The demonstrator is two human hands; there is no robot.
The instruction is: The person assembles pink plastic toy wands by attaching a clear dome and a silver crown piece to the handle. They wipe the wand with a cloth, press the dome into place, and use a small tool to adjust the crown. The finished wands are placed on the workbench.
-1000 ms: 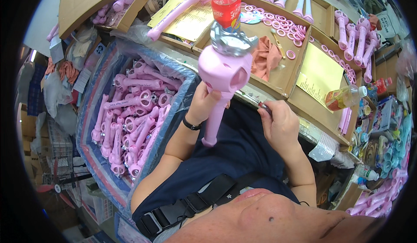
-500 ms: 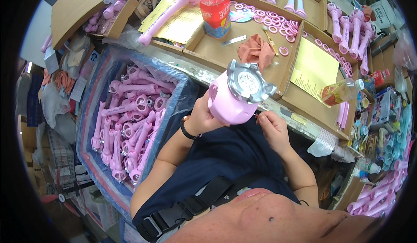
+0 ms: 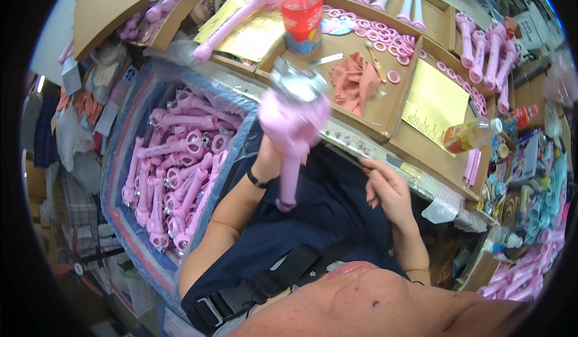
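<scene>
My left hand (image 3: pixel 270 159) is closed round a pink toy wand (image 3: pixel 291 180), just below its wide head. The wand's handle points down toward my lap. On top of the head sits a silver, crown-like piece, smeared by motion. To the right, my right hand (image 3: pixel 388 189) hovers by the bench edge with its fingers loosely bent and apart; nothing shows in it. On my left stands a big plastic-lined bag (image 3: pixel 129 138) filled with a pile of similar pink wands (image 3: pixel 174 150).
Across the bench, a cardboard tray (image 3: pixel 337 113) bears an orange cloth (image 3: pixel 354 81), pink rings (image 3: pixel 391 39) and a red-capped bottle (image 3: pixel 302 21). A second bottle (image 3: pixel 472 135) leans over yellow paper (image 3: pixel 435 99). More wands (image 3: pixel 494 48) lie at the far right.
The wand has swung left and tipped, so its handle now shows below my left hand. My right hand has moved slightly right and down, its fingers looser.
</scene>
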